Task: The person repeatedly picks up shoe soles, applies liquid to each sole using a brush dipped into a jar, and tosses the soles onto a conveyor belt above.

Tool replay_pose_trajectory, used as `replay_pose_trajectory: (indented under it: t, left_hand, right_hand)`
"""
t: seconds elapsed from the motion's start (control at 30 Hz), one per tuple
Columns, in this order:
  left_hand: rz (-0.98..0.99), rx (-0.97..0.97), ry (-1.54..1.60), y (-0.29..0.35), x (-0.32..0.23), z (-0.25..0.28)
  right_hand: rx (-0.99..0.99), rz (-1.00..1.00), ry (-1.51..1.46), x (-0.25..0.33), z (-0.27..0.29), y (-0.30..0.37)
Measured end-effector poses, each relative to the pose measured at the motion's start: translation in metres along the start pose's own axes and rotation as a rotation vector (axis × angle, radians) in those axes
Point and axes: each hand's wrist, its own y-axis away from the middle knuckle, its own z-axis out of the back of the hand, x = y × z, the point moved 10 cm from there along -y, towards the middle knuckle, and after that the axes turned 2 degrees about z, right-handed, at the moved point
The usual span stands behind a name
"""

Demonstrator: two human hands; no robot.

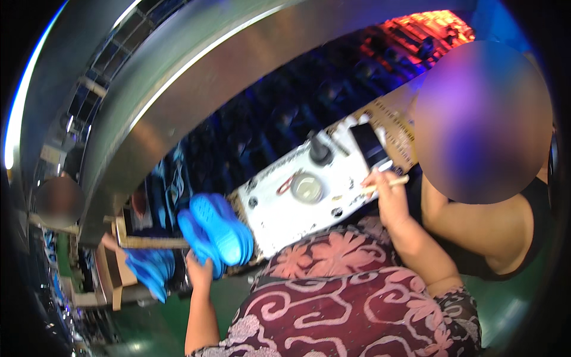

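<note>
My left hand [199,272] is at the lower edge of a stack of bright blue shoe soles [229,235], its fingers closed on the edge of one sole. My right hand [383,185] grips a thin pale wooden stick [399,180] above the right part of a white board [270,229]. What the stick's far end is like is too blurred to tell. Left of that hand, a round bowl [307,187] with something pale inside stands on the board. Beside the bowl lies a small red loop [285,185]. A dark cone-shaped bottle [320,150] stands behind it.
A black phone [367,143] lies at the board's right end, next to printed cardboard [392,128]. More blue soles [151,271] lie left, near an open carton [113,271]. Beyond the board runs a dark conveyor [256,131] under a curved metal housing [178,77]. A co-worker [488,232] sits close right.
</note>
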Motion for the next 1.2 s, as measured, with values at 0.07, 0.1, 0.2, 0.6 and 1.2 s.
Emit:
replay_pose_trajectory:
  t: [0.07,0.1,0.2,0.6,1.2]
  left_hand:
    - [0.123,0.096,-0.158,0.003,0.001,-0.003]
    - [0.152,0.077,-0.193,0.002,-0.002,0.004]
    - [0.226,-0.006,-0.059,-0.001,0.030,0.017]
    - [0.741,0.183,0.802,0.023,0.056,-0.003]
    - [0.055,0.341,0.979,0.014,-0.214,-0.040]
  right_hand:
    - [0.099,0.091,0.070,0.019,-0.026,-0.008]
    - [0.131,0.106,0.139,0.018,-0.039,-0.012]
    - [0.222,0.200,0.307,0.017,-0.079,-0.019]
    - [0.280,0.601,0.676,0.028,-0.136,-0.019]
    - [0.073,0.171,0.103,0.044,-0.086,-0.001]
